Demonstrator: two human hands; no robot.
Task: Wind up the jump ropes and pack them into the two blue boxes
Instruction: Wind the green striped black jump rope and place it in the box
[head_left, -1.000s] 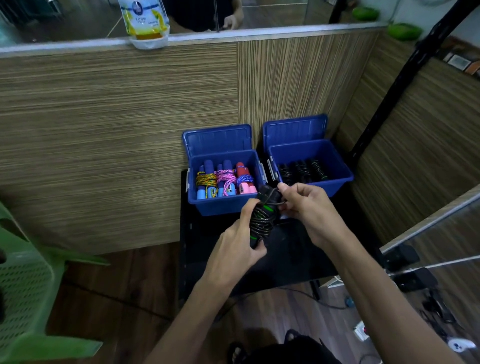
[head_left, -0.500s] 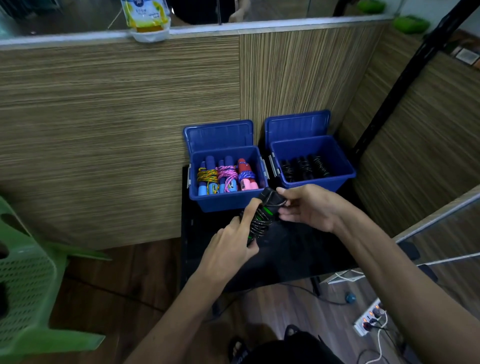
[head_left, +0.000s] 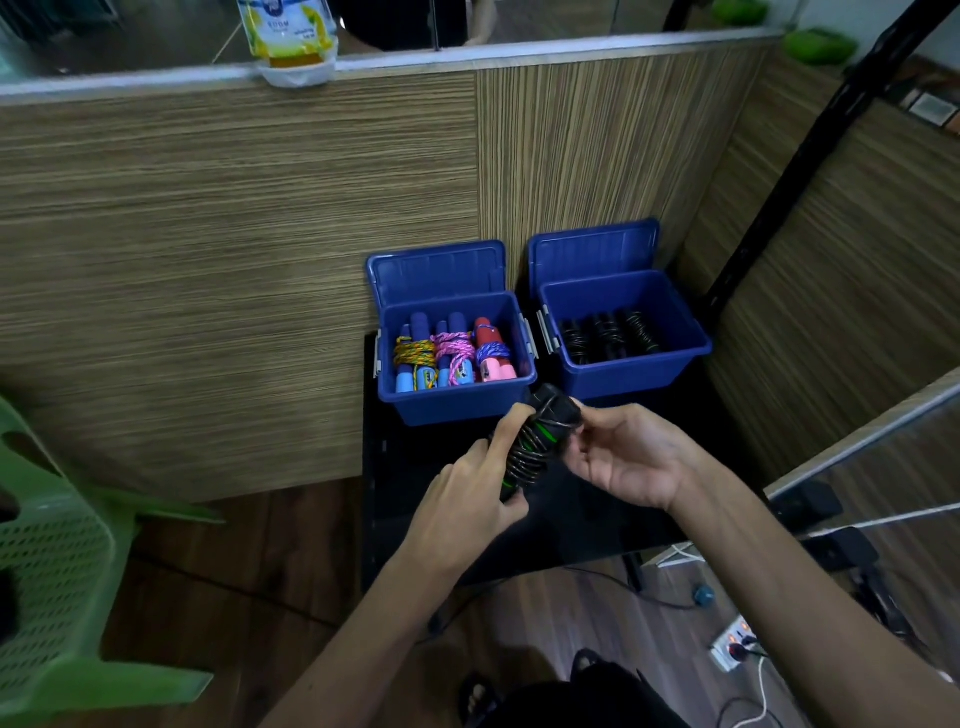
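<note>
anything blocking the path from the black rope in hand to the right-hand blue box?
Nothing visible. Both hands, left hand and right hand, hold the wound black rope just in front of the right blue box, whose lid stands open behind it; black ropes lie inside.

Striped wood-grain panel walls (head_left: 234, 260) are enclosing the far side; a green plastic chair (head_left: 47, 571) is standing left on dark wooden flooring (head_left: 249, 582).

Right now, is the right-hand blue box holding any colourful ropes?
No, the right blue box holds only black wound ropes.
</note>
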